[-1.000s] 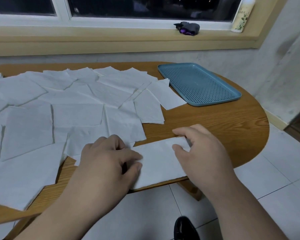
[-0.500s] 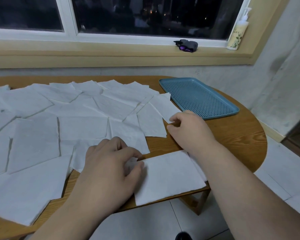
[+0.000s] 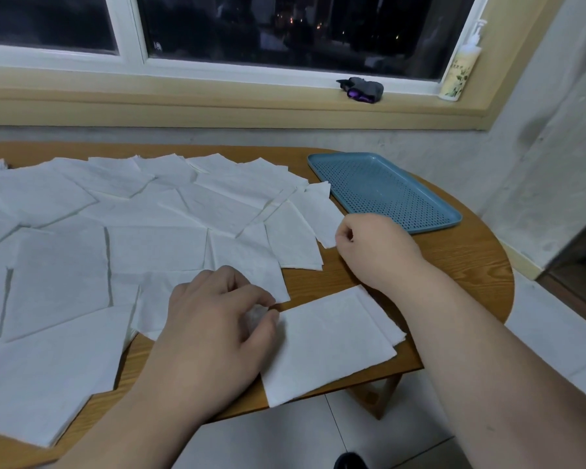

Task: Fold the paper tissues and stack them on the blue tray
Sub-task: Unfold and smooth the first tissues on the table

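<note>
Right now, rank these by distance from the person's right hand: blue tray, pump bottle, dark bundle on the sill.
From the right hand:
1. Blue tray, just beyond it.
2. Dark bundle, straight back on the sill.
3. Pump bottle, sill's far right corner.

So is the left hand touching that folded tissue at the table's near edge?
Touching. The head view shows the left hand pinching the folded tissue at its left edge, thumb and fingertips on the paper.

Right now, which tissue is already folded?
The tissue at the front edge of the table, pinched by the left hand: its right side shows doubled, offset layers. The others lie spread out as single sheets.
</note>
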Tool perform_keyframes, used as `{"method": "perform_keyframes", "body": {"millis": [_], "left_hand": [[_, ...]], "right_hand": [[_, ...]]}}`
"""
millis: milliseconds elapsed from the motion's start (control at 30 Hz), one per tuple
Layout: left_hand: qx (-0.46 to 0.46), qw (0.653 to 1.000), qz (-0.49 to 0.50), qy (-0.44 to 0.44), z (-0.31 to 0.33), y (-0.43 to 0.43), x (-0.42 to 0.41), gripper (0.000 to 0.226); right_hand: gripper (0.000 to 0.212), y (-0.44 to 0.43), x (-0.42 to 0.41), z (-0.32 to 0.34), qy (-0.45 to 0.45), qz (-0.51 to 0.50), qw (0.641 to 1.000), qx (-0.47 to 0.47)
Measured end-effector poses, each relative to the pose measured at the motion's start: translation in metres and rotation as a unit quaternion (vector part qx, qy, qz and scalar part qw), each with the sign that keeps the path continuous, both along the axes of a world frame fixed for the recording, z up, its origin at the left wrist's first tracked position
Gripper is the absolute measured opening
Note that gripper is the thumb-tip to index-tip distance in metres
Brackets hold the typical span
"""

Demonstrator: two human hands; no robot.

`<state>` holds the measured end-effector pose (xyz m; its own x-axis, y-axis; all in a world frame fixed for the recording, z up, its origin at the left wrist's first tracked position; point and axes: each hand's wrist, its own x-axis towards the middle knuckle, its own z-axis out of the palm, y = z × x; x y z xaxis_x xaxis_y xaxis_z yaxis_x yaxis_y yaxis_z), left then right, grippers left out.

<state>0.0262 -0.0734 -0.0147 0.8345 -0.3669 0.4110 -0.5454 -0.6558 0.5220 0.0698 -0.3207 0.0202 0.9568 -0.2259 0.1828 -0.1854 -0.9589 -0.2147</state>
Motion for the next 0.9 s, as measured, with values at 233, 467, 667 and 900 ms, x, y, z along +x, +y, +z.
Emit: {"method": "perform_keyframes", "body": {"millis": [233, 467, 667, 900], "left_hand": [[0.025, 1.0, -0.01, 0.0, 0.001, 0.001, -0.005, 0.031], [0.018, 1.0, -0.022, -0.014, 0.0, 0.004, -0.006, 0.03], [-0.058, 0.997, -0.037, 0.027, 0.008, 0.005, -0.013, 0.052], [-0.172, 0.97, -0.111, 0.133, 0.018, 0.006, -0.027, 0.079]], "right_hand": [[0.021, 0.005, 0.0, -0.012, 0.016, 0.013, 1.0, 0.009], [0.013, 0.002, -0.034, 0.001, -0.03, -0.004, 0.999, 0.013], [0.014, 0.03, -0.106, 0.041, -0.165, 0.037, 0.933, 0.317], [0.012, 0.026, -0.118, 0.027, -0.098, 0.093, 0.805, 0.577]]}}
